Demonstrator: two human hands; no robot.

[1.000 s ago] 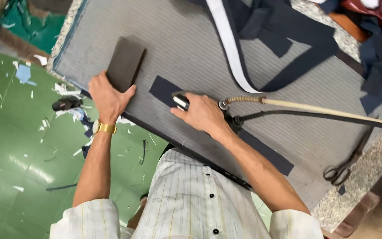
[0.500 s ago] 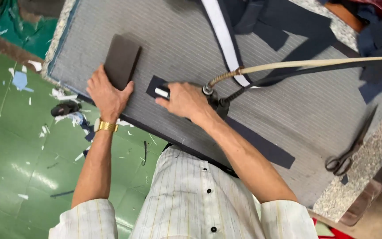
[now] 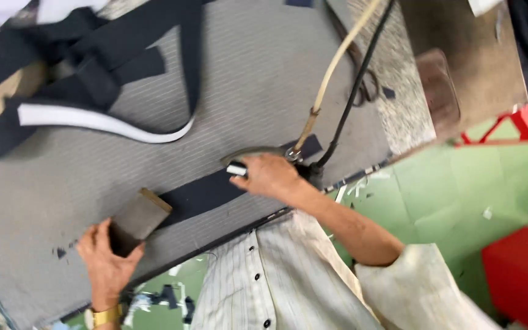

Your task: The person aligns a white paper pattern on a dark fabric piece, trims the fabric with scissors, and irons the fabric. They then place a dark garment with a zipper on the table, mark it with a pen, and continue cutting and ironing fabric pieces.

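My right hand (image 3: 270, 176) grips the handle of a steam iron (image 3: 249, 156) that rests on a dark fabric strip (image 3: 206, 192) lying on the grey padded ironing table (image 3: 264, 79). A tan hose (image 3: 328, 79) and a black cord (image 3: 355, 85) run from the iron toward the top of the view. My left hand (image 3: 106, 260), with a gold watch on the wrist, holds a dark rectangular block (image 3: 135, 220) at the strip's left end.
Dark fabric pieces (image 3: 87, 67) and a white strip (image 3: 105, 122) lie at the table's upper left. Scissors (image 3: 368, 82) lie by the stone edge at the right. Red stools (image 3: 520, 275) stand on the green floor, where fabric scraps (image 3: 166, 299) lie.
The camera view has swung round strongly. The iron has travelled along the dark strip away from the block, which my left hand still holds.
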